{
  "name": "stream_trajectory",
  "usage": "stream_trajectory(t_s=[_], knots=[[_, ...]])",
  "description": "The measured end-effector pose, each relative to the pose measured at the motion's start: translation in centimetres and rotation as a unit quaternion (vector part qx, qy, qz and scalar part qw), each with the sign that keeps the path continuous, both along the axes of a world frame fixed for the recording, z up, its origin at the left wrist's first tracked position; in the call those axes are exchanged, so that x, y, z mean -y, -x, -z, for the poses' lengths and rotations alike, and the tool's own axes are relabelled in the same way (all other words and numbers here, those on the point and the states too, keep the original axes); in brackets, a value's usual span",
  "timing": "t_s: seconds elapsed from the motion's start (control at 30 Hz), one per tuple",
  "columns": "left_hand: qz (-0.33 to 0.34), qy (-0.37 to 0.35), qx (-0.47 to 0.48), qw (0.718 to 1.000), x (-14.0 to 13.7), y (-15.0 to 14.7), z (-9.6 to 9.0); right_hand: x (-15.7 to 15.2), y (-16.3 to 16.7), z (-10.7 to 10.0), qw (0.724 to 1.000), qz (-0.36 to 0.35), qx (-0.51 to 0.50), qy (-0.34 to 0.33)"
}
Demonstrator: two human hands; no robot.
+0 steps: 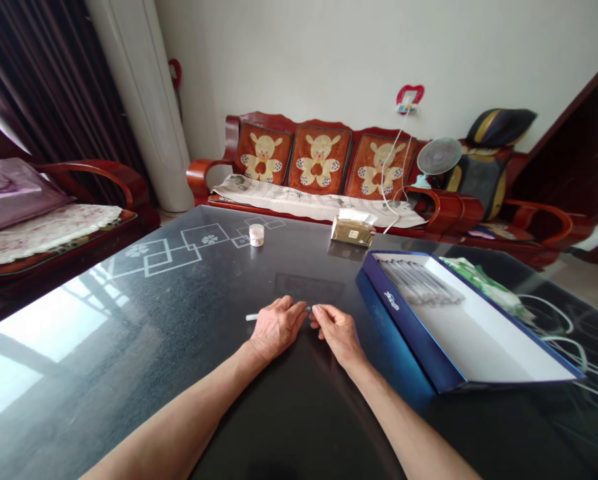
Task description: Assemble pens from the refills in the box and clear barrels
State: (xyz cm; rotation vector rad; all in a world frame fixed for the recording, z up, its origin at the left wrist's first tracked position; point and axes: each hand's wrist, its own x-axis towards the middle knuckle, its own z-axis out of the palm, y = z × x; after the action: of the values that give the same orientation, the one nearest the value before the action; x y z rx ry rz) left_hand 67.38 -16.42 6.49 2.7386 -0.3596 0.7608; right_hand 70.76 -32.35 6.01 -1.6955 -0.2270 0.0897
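Note:
My left hand [279, 328] is closed over a slim white pen [251, 317] just above the dark tabletop. The pen's pale end sticks out to the left of the hand, and the palm and fingers hide its middle. At the pen's other end, a small dark tip shows between the two hands. The thumb and index finger of my right hand [336, 330] pinch together at this tip; whether a small part sits between them is hidden. To the right, a blue box with a white inside [499, 347] holds a row of several slim clear pens [419, 283] at its far end.
A small white round tub [256, 235] and a tissue box [353, 230] stand toward the table's far side. Right of the blue box lie a green-and-white plastic package [483, 283] and white cables [569, 340]. A wooden sofa [209, 177] stands behind the glossy table [143, 347].

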Motion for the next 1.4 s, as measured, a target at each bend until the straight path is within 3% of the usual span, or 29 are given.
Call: stream_trajectory(t_s=[0.33, 0.67, 0.9, 1.13, 1.3, 1.4], knots=[[0.051, -0.018, 0.027, 0.998, -0.36, -0.40, -0.12, 0.34, -0.42, -0.44, 0.999, -0.023, -0.043, -0.023], [0.022, -0.017, 0.010, 1.000, -0.20, -0.57, -0.02, 0.54, -0.30, -0.68, 0.998, -0.045, -0.032, -0.034], [0.025, -0.017, 0.004, 1.000, -0.16, -0.49, -0.12, 0.22, -0.17, -0.64, 0.999, -0.021, -0.015, 0.038], [0.023, -0.004, -0.007, 1.000, -0.23, -0.57, 0.02, 0.55, -0.39, -0.47, 0.999, -0.047, -0.016, 0.000], [0.027, -0.007, -0.016, 0.999, -0.17, -0.48, -0.09, 0.27, -0.39, -0.39, 0.999, -0.018, -0.013, 0.049], [0.029, -0.010, -0.023, 0.999, -0.18, -0.46, -0.11, 0.18, -0.25, -0.52, 0.999, -0.027, -0.007, 0.046]])
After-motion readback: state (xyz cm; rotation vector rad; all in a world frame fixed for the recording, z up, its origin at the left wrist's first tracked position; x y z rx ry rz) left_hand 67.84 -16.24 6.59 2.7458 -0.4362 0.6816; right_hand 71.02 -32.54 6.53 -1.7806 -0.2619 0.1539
